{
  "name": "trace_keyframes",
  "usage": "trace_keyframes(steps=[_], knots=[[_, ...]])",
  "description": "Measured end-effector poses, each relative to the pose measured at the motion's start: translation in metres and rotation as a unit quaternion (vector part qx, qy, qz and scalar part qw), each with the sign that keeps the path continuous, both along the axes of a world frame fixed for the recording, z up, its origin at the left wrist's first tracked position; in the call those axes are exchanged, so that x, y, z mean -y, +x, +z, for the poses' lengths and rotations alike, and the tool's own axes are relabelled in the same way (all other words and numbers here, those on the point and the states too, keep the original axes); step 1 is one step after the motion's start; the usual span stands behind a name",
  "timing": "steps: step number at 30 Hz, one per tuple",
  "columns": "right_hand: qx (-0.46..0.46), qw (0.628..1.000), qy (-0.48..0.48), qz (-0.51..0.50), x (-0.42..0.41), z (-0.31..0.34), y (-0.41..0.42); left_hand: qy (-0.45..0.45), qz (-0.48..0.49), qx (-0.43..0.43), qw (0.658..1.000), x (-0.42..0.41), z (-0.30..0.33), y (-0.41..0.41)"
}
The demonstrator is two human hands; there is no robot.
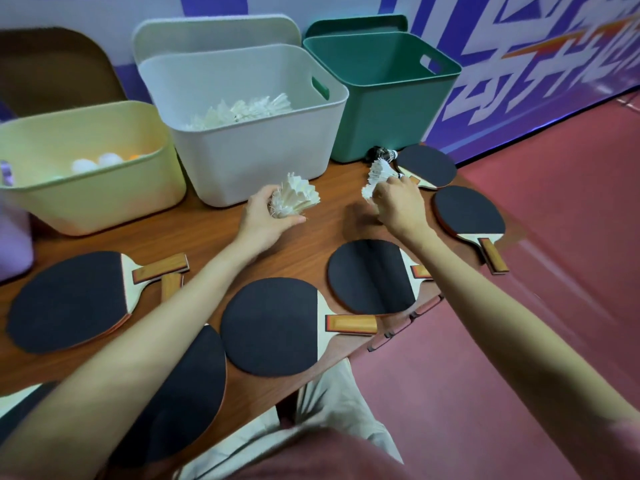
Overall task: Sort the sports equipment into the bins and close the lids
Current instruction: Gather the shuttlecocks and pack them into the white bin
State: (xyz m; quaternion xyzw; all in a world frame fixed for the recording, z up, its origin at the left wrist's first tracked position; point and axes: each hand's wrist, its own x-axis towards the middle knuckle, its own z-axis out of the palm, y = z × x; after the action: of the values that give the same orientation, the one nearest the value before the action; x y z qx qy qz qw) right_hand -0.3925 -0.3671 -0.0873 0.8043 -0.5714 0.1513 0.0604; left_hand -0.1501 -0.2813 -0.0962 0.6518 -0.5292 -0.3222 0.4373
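My left hand [265,220] grips a white feather shuttlecock [298,195] just above the wooden table [214,230], in front of the white bin [249,161]. My right hand [398,202] holds more white shuttlecocks [379,173] near the green bin [391,116]. The white bin holds several shuttlecocks [242,110]. The yellow bin [93,199] at the left holds ping-pong balls [98,162]. The green bin looks empty inside. Several black-faced table tennis paddles lie on the table, among them one [273,327] near the front edge and one [372,275] under my right forearm.
The bins' lids lean against the wall behind them: brown [52,67], white [214,32], green [353,26]. A dark shuttlecock [381,154] lies by the green bin's base. A purple object [10,244] stands at the far left. Red floor lies to the right of the table.
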Motion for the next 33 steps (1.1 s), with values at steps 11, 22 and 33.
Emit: trace_keyframes(steps=[11, 22, 33], knots=[[0.367, 0.906, -0.066, 0.201, -0.102, 0.046, 0.084, -0.024, 0.015, 0.016, 0.999, -0.056, 0.001, 0.034], [0.313, 0.920, -0.008, 0.237, -0.108, 0.031, 0.096, 0.002, 0.034, -0.042, 0.999, -0.074, -0.009, 0.052], [-0.050, 0.997, 0.042, 0.043, 0.002, -0.015, 0.022, 0.006, -0.012, -0.071, 0.997, -0.052, 0.009, 0.043]])
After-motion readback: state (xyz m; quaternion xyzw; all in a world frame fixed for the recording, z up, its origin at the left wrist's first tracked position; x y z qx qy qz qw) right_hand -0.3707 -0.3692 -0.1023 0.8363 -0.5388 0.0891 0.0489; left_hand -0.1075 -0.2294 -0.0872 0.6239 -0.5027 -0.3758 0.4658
